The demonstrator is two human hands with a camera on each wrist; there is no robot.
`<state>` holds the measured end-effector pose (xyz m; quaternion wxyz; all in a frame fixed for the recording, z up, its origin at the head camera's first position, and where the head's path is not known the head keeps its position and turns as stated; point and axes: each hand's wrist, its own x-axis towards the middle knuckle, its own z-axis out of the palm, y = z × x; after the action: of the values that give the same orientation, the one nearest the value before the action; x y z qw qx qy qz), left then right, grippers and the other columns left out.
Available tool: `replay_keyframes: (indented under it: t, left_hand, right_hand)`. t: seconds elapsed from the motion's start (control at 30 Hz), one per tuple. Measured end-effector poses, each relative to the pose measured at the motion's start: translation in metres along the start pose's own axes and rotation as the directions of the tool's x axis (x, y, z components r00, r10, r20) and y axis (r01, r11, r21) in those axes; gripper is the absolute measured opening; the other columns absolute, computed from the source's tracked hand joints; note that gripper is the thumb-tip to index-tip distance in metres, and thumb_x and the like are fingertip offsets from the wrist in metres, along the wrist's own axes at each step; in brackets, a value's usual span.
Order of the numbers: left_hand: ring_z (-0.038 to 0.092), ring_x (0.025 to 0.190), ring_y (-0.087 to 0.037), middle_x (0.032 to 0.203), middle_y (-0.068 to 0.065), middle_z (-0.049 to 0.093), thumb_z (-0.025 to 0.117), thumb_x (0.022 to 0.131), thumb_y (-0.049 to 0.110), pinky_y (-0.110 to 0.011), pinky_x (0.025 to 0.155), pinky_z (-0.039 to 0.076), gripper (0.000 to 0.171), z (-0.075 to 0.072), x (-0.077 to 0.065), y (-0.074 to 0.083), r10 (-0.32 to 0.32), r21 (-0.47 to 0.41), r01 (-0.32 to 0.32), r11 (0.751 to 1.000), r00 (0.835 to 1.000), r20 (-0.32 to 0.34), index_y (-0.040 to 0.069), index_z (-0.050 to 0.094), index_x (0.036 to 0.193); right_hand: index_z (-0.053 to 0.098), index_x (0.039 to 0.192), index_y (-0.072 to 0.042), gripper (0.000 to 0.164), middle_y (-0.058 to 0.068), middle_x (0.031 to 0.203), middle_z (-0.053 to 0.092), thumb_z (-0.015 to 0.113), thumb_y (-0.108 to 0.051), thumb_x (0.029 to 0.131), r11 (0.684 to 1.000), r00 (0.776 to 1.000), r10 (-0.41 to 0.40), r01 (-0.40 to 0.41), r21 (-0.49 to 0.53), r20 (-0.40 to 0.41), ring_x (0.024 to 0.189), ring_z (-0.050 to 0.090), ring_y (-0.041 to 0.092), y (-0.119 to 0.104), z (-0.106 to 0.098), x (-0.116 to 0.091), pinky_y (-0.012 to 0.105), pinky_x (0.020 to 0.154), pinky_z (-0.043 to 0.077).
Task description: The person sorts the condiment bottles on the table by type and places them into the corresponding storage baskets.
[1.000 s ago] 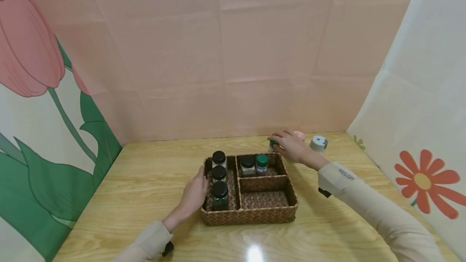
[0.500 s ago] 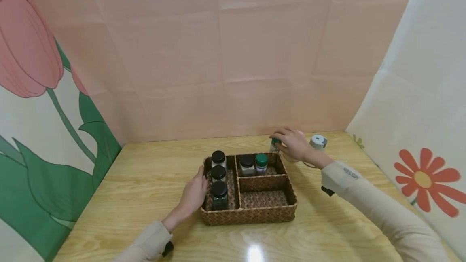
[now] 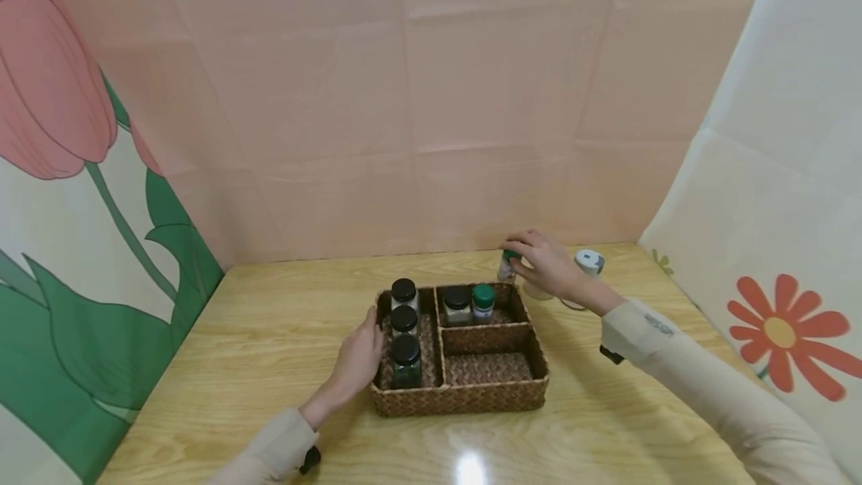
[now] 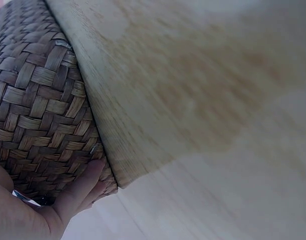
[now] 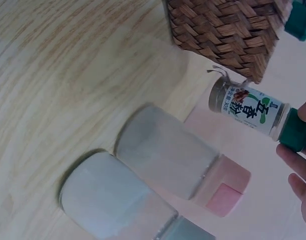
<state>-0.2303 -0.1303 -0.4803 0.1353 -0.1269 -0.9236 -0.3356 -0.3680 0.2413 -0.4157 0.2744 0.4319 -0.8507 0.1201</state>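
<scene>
My right hand pinches the green cap of a small spice jar behind the right rear corner of a brown woven basket. The right wrist view shows the jar's labelled body, close to the basket wall. Whether its base clears the table, I cannot tell. Against the basket's left outer wall lies my left hand, its fingers fairly straight along the weave. Three black-capped jars line the left compartment. A black-capped jar and a green-capped jar share the back right one.
Right of the basket stand a grey-topped container and a pink-lidded clear container, mostly hidden behind my right hand in the head view. The wooden table meets a pink backdrop behind and floral sheets at both sides.
My right hand has moved slightly up and right, and more of the green-capped spice jar shows below its fingers. The left hand and basket stay practically still.
</scene>
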Motion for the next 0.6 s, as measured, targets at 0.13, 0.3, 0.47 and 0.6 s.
replay_keyframes:
  t: [0.13, 0.3, 0.47, 0.6]
  left_hand:
    - [0.035, 0.043, -0.006, 0.063, 0.0, 0.043, 0.045, 0.102, 0.001, -0.024, 0.039, 0.035, 0.047, 0.0, 0.0, 0.0, 0.001, 0.001, -0.001, 1.0, 1.0, -0.002, -0.018, 0.034, 0.143]
    - [0.036, 0.045, -0.006, 0.063, 0.0, 0.043, 0.046, 0.102, 0.001, -0.024, 0.041, 0.036, 0.047, 0.0, 0.0, 0.001, -0.002, 0.006, 0.002, 1.0, 1.0, -0.001, -0.018, 0.034, 0.143]
    - [0.036, 0.044, -0.006, 0.063, 0.0, 0.043, 0.046, 0.102, 0.002, -0.024, 0.04, 0.035, 0.047, 0.0, 0.001, 0.001, -0.003, 0.011, 0.003, 1.0, 1.0, 0.0, -0.018, 0.034, 0.143]
    - [0.036, 0.043, -0.006, 0.062, 0.0, 0.043, 0.046, 0.103, 0.003, -0.024, 0.04, 0.035, 0.047, -0.001, 0.002, 0.001, -0.006, 0.013, 0.006, 1.0, 1.0, 0.004, -0.018, 0.034, 0.143]
  right_hand:
    - [0.066, 0.121, -0.004, 0.038, 0.015, 0.121, 0.061, 0.077, -0.005, 0.084, 1.0, 1.0, -0.015, 0.015, -0.004, 0.003, 0.106, 0.057, 0.033, -0.002, -0.007, 0.002, 0.051, 0.086, 0.048]
    - [0.066, 0.124, -0.005, 0.041, 0.014, 0.123, 0.06, 0.077, -0.006, 0.085, 1.0, 1.0, -0.029, 0.029, -0.008, -0.001, 0.106, 0.057, 0.031, -0.005, -0.013, 0.004, 0.049, 0.085, 0.048]
    - [0.065, 0.126, -0.005, 0.043, 0.015, 0.123, 0.06, 0.077, -0.005, 0.085, 0.999, 0.999, -0.033, 0.033, -0.006, -0.011, 0.105, 0.057, 0.031, -0.009, -0.019, 0.006, 0.049, 0.083, 0.049]
    - [0.066, 0.125, -0.005, 0.045, 0.015, 0.122, 0.061, 0.079, -0.004, 0.083, 0.998, 0.998, -0.057, 0.056, -0.017, -0.036, 0.104, 0.058, 0.031, -0.012, -0.025, 0.008, 0.049, 0.083, 0.049]
